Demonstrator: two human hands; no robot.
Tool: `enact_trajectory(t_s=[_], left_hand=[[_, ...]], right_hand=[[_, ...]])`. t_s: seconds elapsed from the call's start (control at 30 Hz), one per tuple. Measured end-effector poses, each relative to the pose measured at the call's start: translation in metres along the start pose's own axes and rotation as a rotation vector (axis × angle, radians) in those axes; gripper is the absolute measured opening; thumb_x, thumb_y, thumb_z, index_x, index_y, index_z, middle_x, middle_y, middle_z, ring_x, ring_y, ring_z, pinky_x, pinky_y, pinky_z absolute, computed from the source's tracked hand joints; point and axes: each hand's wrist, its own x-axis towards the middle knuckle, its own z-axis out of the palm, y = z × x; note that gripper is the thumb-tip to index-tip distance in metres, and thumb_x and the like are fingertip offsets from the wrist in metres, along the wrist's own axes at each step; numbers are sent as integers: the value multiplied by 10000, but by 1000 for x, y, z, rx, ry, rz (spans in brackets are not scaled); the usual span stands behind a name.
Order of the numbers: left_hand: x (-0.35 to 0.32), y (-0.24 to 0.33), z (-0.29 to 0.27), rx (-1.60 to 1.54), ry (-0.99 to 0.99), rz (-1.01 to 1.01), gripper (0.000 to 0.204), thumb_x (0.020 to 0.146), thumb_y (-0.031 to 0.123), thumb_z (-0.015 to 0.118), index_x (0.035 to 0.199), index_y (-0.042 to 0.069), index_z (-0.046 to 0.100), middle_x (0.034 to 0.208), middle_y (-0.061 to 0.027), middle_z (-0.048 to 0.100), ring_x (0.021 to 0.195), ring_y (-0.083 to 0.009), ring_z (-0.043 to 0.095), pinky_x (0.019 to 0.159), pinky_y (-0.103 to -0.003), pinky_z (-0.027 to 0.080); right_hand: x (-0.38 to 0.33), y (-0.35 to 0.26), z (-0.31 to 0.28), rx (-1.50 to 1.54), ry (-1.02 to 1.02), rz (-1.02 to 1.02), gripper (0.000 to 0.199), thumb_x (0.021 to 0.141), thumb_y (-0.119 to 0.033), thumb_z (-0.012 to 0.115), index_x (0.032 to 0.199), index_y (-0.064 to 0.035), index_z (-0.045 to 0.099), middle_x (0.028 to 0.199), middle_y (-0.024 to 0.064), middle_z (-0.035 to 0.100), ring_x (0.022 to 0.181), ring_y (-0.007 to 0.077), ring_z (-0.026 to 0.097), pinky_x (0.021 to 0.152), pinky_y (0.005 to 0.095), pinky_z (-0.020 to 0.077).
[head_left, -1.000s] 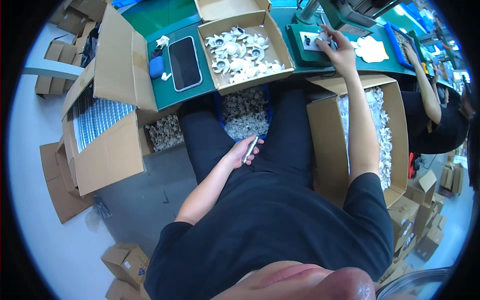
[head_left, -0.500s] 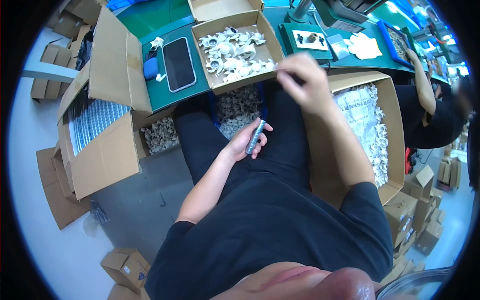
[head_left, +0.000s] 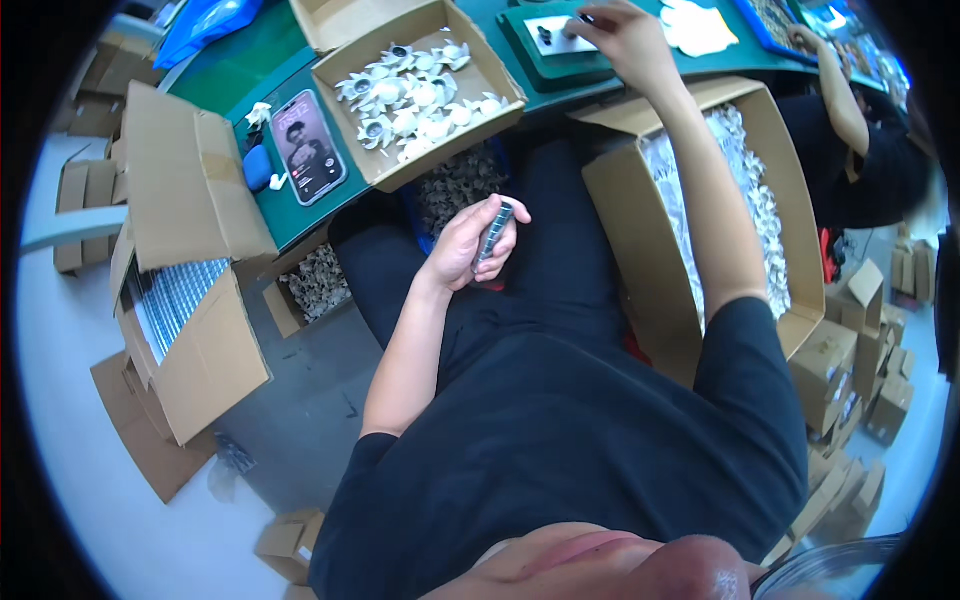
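My left hand (head_left: 462,247) is closed around a short stack of small grey metal rings or discs (head_left: 495,230), held above my lap. My right hand (head_left: 632,45) reaches out to the far bench, its fingertips pinched together over the white plate (head_left: 548,38) of a green fixture base (head_left: 545,72). Dark pegs stand on that plate. Whatever my right fingers grip is hidden behind them. Between the two hands is an open carton (head_left: 452,155) holding several white bladed impellers (head_left: 400,95), some with dark ring inserts.
A lit phone (head_left: 306,150) and a blue case (head_left: 257,169) lie on the green bench. Under my right arm stands a large carton (head_left: 640,215) of white parts and a plastic bag. Another open carton (head_left: 200,350) is at left. A co-worker's arm (head_left: 840,100) shows at far right.
My right hand has moved from beside the impeller carton out to the fixture plate. The phone screen has lit up. The left hand still holds the stack, and the whole view has shifted.
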Motion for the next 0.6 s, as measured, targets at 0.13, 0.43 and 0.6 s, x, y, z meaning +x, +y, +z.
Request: enact_trajectory(t_s=[0.13, 0.43, 0.6], left_hand=[[-5, -20, -18, 3, 117, -58, 452, 1133, 412, 372, 1152, 18, 592, 675, -11, 505, 405, -61, 379, 361, -210, 318], [-42, -85, -80, 25, 353, -278, 444, 1131, 428, 371, 1197, 41, 577, 688, -14, 489, 447, -85, 407, 377, -231, 327], [-25, -82, -94, 36, 393, -340, 451, 1125, 449, 376, 1215, 52, 569, 695, -11, 480, 464, -91, 416, 388, -242, 335]], right_hand=[[29, 31, 9, 231, -324, 222, 322, 896, -275, 768, 979, 34, 731, 826, 178, 713, 743, 309, 669, 734, 402, 535], [-51, 28, -102, 135, -391, 303, 272, 934, -237, 700, 1044, 11, 715, 878, 199, 713, 837, 333, 690, 766, 414, 539], [-274, 82, -196, -295, -684, 672, 319, 961, -179, 681, 1250, -47, 702, 1040, 138, 706, 1033, 241, 668, 902, 368, 534]])
